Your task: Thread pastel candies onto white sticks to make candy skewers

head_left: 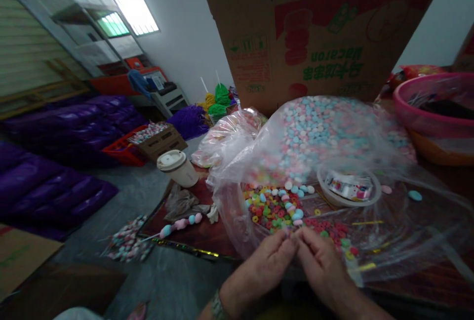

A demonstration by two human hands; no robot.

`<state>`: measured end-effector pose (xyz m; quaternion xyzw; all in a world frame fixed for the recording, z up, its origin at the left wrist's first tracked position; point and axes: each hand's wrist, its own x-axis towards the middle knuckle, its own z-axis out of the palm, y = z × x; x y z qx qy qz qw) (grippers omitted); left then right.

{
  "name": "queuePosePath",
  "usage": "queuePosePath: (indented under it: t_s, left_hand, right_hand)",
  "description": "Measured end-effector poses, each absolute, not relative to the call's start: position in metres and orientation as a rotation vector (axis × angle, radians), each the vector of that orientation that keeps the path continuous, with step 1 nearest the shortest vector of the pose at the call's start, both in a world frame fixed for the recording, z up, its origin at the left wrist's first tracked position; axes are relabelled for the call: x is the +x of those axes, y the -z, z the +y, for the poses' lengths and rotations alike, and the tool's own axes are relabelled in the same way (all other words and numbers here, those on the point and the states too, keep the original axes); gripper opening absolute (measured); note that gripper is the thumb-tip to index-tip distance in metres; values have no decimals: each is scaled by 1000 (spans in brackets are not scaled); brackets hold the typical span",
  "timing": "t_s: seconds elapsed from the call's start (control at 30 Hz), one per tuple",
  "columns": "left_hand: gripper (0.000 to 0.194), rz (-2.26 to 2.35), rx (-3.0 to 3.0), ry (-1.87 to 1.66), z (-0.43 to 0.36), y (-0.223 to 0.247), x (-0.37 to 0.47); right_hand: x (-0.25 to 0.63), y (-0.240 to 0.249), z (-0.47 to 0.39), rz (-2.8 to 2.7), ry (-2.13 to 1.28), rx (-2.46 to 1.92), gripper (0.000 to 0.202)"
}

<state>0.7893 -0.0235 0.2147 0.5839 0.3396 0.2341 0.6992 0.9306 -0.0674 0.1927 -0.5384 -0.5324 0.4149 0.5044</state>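
My left hand (272, 257) and my right hand (321, 256) meet at the table's front edge, fingertips pinched together. A curved string of pink, blue and white candies (289, 205) runs from the fingertips; its thread is too fine to make out. Beneath it lie loose fruit-coloured candy rings (268, 209), with red rings (333, 231) beside my right hand. Behind them, a large clear plastic bag (255, 147) bulges with pastel candies (311, 125). A round plastic tub (375, 194) holding printed wrappers stands right of the candy string.
On the left are a lidded paper cup (179, 168), crumpled plastic (181, 201) and a candy skewer (181, 224) on the table (218, 236). A cardboard box (252, 63) rises behind the bag; a pink basin (433, 88) stands right. Purple sacks (48, 181) line the floor.
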Motion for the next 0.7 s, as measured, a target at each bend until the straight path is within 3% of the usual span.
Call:
queuePosePath:
  t_s: [0.17, 0.23, 0.33, 0.4, 0.5, 0.57, 0.7]
  left_hand:
    - [44, 769, 1399, -439, -39, -211, 800]
    - [39, 681, 1627, -424, -41, -221, 798]
    - [33, 586, 2116, -317, -41, -226, 798]
    - [24, 504, 2447, -180, -42, -219, 803]
    - [6, 387, 2725, -141, -47, -201, 818]
    - [8, 390, 2811, -228, -52, -192, 833]
    - [11, 422, 2851, -303, -62, -196, 855]
  right_hand:
    - [913, -181, -83, -731, -1690, -1030, 38]
    - [924, -173, -90, -566, -1818, -921, 39]
    - [962, -167, -107, -781, -1869, -1013, 36]
    - [993, -169, -118, -1066, -1828, -1187, 35]
    - [1026, -179, -128, -1363, -1393, -1458, 32]
    - [1029, -185, -130, -1509, -1105, -1544, 33]
    - [1016, -180, -141, -1707, -1022, -1543, 34]
